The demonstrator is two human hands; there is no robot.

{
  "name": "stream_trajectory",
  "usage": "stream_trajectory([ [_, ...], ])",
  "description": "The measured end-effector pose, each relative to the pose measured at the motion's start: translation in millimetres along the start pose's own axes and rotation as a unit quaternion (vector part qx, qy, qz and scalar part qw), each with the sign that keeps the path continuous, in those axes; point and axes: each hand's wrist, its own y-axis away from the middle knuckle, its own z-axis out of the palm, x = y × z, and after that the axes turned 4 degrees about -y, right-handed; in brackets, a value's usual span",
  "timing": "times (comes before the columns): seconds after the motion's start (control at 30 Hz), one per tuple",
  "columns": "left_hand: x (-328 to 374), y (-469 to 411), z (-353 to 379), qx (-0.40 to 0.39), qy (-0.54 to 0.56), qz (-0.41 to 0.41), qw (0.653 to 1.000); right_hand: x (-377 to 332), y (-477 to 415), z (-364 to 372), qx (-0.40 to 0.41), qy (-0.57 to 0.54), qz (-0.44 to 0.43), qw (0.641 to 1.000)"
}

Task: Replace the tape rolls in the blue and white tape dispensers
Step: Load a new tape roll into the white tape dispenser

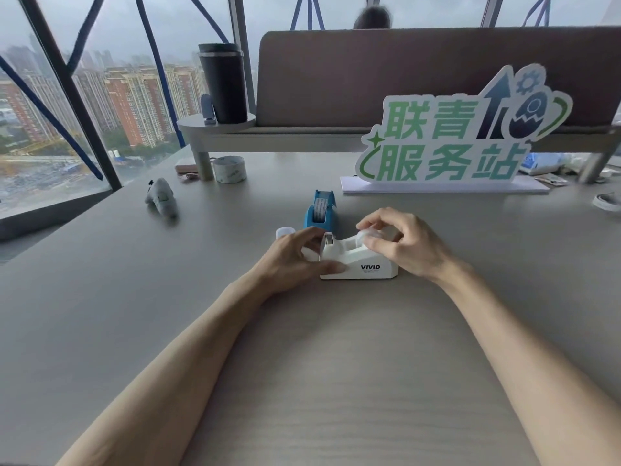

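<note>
I have the white plastic tape dispenser marked VIVID [361, 262] standing on the pale wood-grain desk [302, 364], near the middle. My left hand [292, 260] steadies its cutter end, fingers curled and pressed against the body. My right hand [401, 245] pinches the translucent white tape roll [366, 237] at the cradle on the right end.

Step in hand, as I judge it: seating or lifting the roll in the white unit; I cannot tell which. The next move calls for a straight vertical motion of the roll while the base is held down.

The blue plastic tape dispenser [321, 211] stands just beyond, close to my left fingers, with a small white plastic core [285, 232] beside it. A wide white tape roll [229, 169] lies far left. Open room lies near and to both sides; the desk's left edge is well apart.
</note>
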Motion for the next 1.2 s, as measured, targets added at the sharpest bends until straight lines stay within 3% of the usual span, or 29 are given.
stream_trajectory([
  [0.2,-5,-3,-1,-0.009,0.008,0.005,1.000,-8,-2,-5,0.019,0.045,-0.048,0.998],
  [0.53,-7,-4,-4,-0.021,-0.003,0.012,1.000,1,-6,-8,0.033,0.034,-0.038,0.998],
  [0.63,-8,-3,-2,-0.008,-0.014,0.016,1.000,1,-5,-5,0.072,0.016,-0.054,0.996],
  [0.77,-10,-1,-3,0.037,-0.080,0.000,0.996,-6,-7,-1,0.178,-0.078,-0.068,0.979],
  [0.87,-2,3,-2,0.103,-0.104,0.043,0.988,-11,-9,6,0.211,-0.137,-0.055,0.966],
  [1.0,16,7,-2,0.211,-0.131,0.122,0.961,-18,-8,22,0.206,-0.198,-0.018,0.958],
  [1.2,31,10,4,0.267,-0.163,0.191,0.930,-32,-4,39,0.164,-0.206,-0.024,0.965],
])
